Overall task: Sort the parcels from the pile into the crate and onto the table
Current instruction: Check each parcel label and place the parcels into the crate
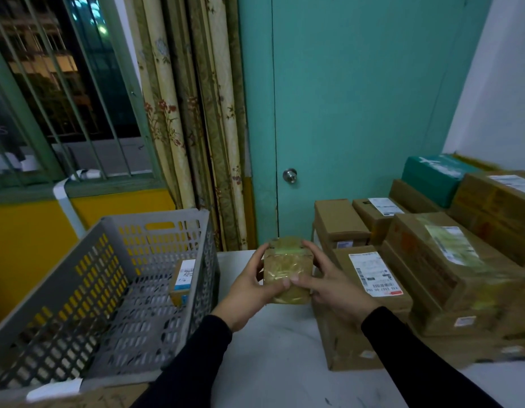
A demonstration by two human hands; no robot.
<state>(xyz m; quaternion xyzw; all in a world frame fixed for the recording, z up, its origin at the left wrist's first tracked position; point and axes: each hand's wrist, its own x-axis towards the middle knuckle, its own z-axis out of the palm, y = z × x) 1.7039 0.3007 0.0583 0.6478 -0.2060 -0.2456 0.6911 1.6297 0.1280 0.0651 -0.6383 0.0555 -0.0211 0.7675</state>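
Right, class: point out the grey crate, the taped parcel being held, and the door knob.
grey crate (155, 245): head view, far perforated wall.
taped parcel (285, 270): head view, top face.
door knob (290, 174): head view, metal ball.

labelled parcel (373, 275) | upside-down digits, roughly "946 C007 00 056"

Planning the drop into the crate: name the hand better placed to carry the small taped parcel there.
Left, probably. The left hand grips the small taped parcel on the side facing the grey crate; the right hand holds the side nearest the pile.
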